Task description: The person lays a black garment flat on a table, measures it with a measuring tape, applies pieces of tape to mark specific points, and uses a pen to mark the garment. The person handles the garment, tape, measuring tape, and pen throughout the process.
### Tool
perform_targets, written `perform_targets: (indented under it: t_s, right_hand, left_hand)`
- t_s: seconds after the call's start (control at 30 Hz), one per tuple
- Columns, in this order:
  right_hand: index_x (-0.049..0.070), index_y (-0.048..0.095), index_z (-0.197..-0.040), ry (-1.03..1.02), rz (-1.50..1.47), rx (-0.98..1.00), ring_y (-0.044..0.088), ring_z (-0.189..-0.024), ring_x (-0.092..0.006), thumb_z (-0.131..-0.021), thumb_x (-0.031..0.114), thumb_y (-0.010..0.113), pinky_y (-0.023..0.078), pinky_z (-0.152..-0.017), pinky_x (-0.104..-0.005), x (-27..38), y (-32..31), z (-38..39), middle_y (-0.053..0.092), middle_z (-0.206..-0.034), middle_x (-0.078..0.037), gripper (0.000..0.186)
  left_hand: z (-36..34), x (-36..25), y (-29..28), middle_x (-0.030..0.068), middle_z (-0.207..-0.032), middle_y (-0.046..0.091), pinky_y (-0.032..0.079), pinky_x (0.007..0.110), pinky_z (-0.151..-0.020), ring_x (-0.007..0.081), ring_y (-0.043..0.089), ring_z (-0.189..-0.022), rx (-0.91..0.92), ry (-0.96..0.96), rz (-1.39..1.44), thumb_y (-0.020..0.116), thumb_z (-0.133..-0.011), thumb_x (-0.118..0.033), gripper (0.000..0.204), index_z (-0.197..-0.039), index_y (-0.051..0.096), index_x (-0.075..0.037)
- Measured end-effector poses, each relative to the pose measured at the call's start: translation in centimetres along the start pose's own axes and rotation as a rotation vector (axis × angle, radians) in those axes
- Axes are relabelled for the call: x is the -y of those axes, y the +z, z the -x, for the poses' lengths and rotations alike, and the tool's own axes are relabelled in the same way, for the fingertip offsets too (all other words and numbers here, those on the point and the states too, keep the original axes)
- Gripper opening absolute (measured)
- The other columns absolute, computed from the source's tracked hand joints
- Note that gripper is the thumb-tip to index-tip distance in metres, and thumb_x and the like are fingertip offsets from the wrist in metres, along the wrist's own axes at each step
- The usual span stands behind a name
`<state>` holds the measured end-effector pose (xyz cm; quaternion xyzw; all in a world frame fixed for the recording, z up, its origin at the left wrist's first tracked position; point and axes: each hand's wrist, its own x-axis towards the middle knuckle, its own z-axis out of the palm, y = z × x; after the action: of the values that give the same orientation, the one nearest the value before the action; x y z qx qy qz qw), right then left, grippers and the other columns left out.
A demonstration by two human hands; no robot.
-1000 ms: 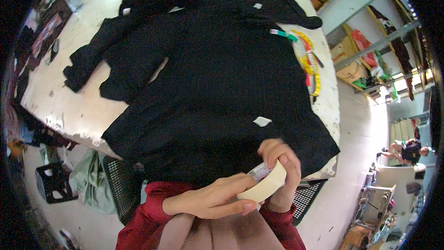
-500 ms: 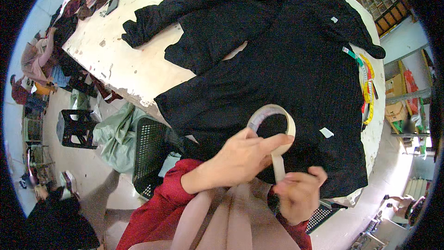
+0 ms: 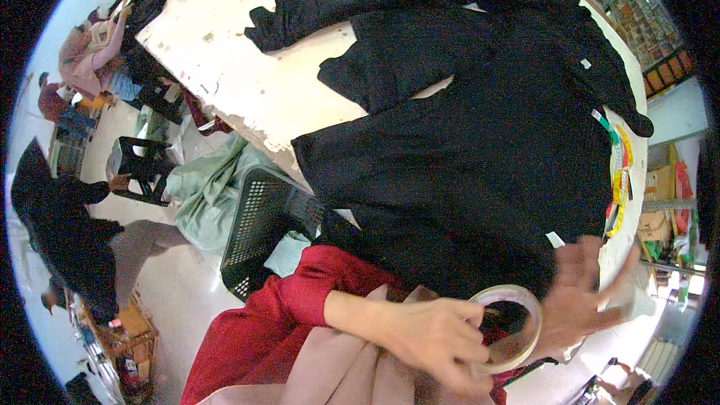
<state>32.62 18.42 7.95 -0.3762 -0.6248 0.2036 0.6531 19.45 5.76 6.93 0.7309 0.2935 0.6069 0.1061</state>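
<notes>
A roll of cream tape [image 3: 534, 316] is held by its rim in my left hand [image 3: 431, 336], low in the head view and in front of the black garment [image 3: 457, 172]. Just beyond the roll is my right hand [image 3: 581, 304], smeared by motion, its fingers spread at the garment's near right corner. I see nothing held in it. The knitted-looking garment lies spread over the pale table [image 3: 240, 67]. A small white piece [image 3: 555, 239] sits on the cloth close to my right fingertips.
A yellow and green measuring tape [image 3: 619, 180] lies along the table's right edge. Left of my arm stands a black perforated basket [image 3: 255, 236] with pale cloth inside. Beyond it are a green sack [image 3: 206, 195] and a black stool [image 3: 139, 169]. A person in black [image 3: 67, 225] is at left.
My left hand has carried the tape roll down and to the right. My right hand, earlier pinching the tape's loose end, has moved rightward and opened. The view has shifted; the person in black shows higher up.
</notes>
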Motion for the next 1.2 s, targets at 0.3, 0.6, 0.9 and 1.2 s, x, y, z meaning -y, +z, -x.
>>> perform_targets:
  t_s: [0.3,0.6,0.9,1.2]
  right_hand:
    - [-0.001,0.026,-0.149,-0.006,0.888,0.068,0.059,-0.081,-0.0202,-0.098,0.021,0.060,0.050,-0.074,-0.0327,-9.1,-12.6,-4.6,0.065,-0.096,-0.012,0.066]
    - [0.006,0.052,-0.132,-0.164,0.699,0.196,0.059,-0.106,-0.0291,-0.098,0.021,0.055,0.047,-0.094,-0.0387,-8.5,-10.4,-4.4,0.063,-0.114,-0.017,0.037]
    - [0.012,0.067,-0.089,-0.003,-0.134,1.074,0.058,-0.114,-0.0265,-0.078,0.010,0.075,0.041,-0.098,-0.0402,2.0,9.4,0.9,0.067,-0.112,-0.006,0.014]
    - [0.006,0.062,-0.102,-0.049,-0.135,1.139,0.064,-0.097,-0.0281,-0.089,0.009,0.064,0.048,-0.086,-0.0372,0.9,12.2,3.4,0.068,-0.099,-0.009,0.013]
  left_hand:
    - [2.1,4.3,-8.0,0.0124,-0.104,0.065,0.048,0.045,-0.085,0.0329,0.060,-0.101,0.170,-0.908,-0.506,0.073,-0.076,-0.018,0.040,-0.114,0.063,-0.009]
    - [4.6,7.4,-12.3,0.0092,-0.091,0.070,0.043,0.039,-0.083,0.0290,0.059,-0.088,-0.037,-1.114,-0.582,0.070,-0.084,-0.027,0.025,-0.098,0.069,-0.007]
    - [3.1,4.8,-12.3,0.0099,-0.089,0.070,0.043,0.036,-0.084,0.0279,0.060,-0.085,-0.089,-0.955,-0.525,0.069,-0.085,-0.017,0.014,-0.094,0.072,-0.006]
    - [3.5,4.4,-11.3,0.0060,-0.090,0.067,0.039,0.037,-0.089,0.0248,0.056,-0.095,-0.181,-1.002,-0.481,0.069,-0.085,-0.019,0.016,-0.095,0.071,-0.007]
